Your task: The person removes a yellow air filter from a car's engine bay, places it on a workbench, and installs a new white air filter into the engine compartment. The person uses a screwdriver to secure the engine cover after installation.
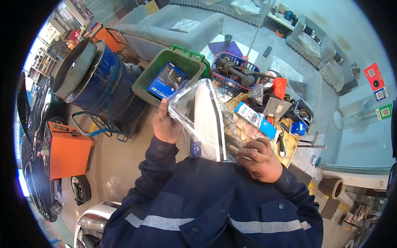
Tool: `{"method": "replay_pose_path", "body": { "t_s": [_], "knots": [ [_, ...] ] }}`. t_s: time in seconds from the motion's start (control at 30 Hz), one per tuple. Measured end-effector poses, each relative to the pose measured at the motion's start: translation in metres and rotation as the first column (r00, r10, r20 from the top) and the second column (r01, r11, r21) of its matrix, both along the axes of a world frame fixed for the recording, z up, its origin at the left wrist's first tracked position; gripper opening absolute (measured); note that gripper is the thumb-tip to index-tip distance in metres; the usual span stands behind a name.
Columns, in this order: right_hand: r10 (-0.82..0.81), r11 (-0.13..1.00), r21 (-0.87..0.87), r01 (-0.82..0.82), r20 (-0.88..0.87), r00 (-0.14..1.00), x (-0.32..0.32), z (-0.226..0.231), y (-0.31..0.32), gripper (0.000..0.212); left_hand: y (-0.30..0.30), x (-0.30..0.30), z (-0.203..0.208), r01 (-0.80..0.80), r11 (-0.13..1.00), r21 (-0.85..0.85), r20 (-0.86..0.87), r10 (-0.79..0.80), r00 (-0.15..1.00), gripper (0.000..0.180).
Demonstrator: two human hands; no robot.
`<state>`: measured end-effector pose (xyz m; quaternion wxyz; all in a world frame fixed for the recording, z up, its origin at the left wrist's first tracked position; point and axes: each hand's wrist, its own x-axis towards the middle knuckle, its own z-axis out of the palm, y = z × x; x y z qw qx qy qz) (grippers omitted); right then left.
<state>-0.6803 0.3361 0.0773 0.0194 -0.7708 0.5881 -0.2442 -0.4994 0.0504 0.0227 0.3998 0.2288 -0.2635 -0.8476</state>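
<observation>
In front of my chest is a clear plastic bag [183,108] with a white, dark-edged panel [205,124] inside. The panel's exact kind is hard to make out through the shiny film. My left hand [166,125] grips the bag's left edge, thumb up along its side. At the lower right edge, the curled fingers of my right hand [261,160] pinch the film. Just beyond the bag, a blue printed carton [167,80] lies inside a green bin [142,74].
A cluttered workbench [291,151] on the right bears tools, a blue-and-white box [255,120], a small blue box [297,128] and a blue basket [215,68] of metal parts. Blue drums [109,78] on a trolley and an orange cabinet [70,151] stand left. Glass panels rise at the right.
</observation>
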Motion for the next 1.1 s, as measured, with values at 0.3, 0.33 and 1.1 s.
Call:
{"method": "replay_pose_path", "body": {
  "t_s": [0.3, 0.33, 1.1],
  "knots": [
    [-0.599, 0.783, 0.551, 0.289, 0.544, 0.588, 0.002, -0.02, -0.055, 0.055, 0.047, -0.002, 0.033, 0.27, 0.851, -0.45, 0.231, -0.181, 0.956, 0.031],
    [-0.628, 0.756, 0.568, 0.324, 0.494, 0.601, 0.008, -0.017, -0.067, 0.059, 0.053, -0.001, 0.042, 0.327, 0.846, -0.421, 0.304, -0.207, 0.93, 0.032],
    [-0.473, 0.874, 0.193, 0.447, 0.554, 0.685, 0.051, -0.015, -0.105, 0.031, -0.093, 0.088, -0.115, 0.008, 0.999, -0.034, 0.243, 0.001, 0.97, 0.059]
  ]
}}
